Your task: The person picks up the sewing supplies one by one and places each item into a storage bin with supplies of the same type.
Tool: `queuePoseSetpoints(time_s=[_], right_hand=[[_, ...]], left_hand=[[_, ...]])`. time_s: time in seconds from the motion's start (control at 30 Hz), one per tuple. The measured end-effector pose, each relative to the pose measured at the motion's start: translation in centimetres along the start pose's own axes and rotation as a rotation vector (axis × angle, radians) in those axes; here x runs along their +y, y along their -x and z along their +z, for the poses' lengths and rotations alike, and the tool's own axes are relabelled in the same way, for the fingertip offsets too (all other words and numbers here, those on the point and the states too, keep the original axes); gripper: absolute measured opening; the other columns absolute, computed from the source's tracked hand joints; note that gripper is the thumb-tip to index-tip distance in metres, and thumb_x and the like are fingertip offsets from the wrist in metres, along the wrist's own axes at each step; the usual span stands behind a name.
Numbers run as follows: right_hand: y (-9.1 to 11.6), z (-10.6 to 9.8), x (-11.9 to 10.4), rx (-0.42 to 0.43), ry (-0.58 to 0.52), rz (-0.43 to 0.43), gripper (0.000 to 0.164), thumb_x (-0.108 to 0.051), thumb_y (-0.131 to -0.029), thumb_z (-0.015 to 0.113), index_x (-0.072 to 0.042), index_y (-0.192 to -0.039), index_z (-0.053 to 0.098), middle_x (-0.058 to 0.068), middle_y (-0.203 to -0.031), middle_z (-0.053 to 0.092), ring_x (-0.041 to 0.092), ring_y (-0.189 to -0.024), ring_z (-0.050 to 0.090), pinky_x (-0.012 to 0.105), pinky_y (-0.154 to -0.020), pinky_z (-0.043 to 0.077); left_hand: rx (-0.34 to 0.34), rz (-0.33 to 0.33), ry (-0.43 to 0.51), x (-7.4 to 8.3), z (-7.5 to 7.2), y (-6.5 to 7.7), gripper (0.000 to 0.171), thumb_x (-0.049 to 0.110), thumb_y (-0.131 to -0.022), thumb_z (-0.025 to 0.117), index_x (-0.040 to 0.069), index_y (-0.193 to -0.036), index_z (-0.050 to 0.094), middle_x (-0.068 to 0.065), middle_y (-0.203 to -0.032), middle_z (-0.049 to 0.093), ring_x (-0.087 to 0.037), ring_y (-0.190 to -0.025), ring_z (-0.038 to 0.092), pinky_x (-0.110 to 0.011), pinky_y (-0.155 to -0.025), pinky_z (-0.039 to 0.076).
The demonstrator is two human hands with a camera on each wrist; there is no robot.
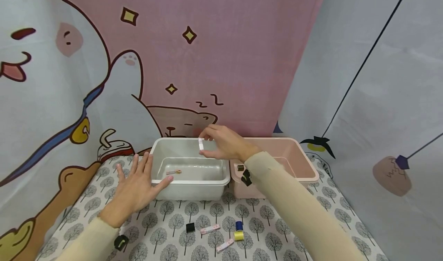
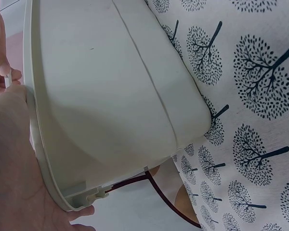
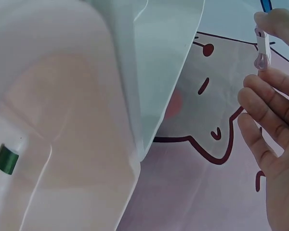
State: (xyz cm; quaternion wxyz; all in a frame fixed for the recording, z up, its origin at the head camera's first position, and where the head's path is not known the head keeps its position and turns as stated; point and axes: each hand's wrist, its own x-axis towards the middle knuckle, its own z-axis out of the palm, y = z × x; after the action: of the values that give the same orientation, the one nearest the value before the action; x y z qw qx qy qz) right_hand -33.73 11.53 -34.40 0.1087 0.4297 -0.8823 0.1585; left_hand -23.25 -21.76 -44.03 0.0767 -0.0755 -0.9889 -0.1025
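My right hand (image 1: 225, 142) pinches a small folded white strip (image 1: 201, 144) between thumb and fingertip, above the far part of the white bin (image 1: 194, 191). Seen from the right wrist, the strip (image 3: 262, 49) is a narrow looped bundle with a pale band round it; its exact kind is unclear. Fingers spread, my left hand (image 1: 136, 186) rests at the left side and near rim of that bin. A similar strip (image 1: 174, 172) with an orange end lies on the bin's floor.
To the right stands a pink bin (image 1: 306, 168) with a green thread spool (image 3: 7, 159) inside. On the tree-print cloth lie a black spool (image 1: 190, 227), a blue spool (image 1: 239, 225), a yellow spool (image 1: 238, 236) and two pink-white strips (image 1: 210, 229). Printed curtains hang behind.
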Motion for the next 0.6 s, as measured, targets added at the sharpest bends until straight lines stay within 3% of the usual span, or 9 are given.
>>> queuePoseSetpoints(time_s=[0.6], right_hand=[[-3.9,2.6,0.1,-0.041,-0.002,0.082,0.047,-0.043,-0.105,0.089,-0.012,-0.139,0.078,0.005,-0.125,0.082,0.019,-0.114,0.079,0.036,-0.103,0.068]], left_hand=[[-0.014,-0.003,-0.001,0.0,0.1,-0.2,0.127,0.095,-0.107,0.039,-0.002,-0.185,0.015,-0.029,-0.193,0.014,-0.060,-0.180,0.007,-0.097,-0.129,-0.010]])
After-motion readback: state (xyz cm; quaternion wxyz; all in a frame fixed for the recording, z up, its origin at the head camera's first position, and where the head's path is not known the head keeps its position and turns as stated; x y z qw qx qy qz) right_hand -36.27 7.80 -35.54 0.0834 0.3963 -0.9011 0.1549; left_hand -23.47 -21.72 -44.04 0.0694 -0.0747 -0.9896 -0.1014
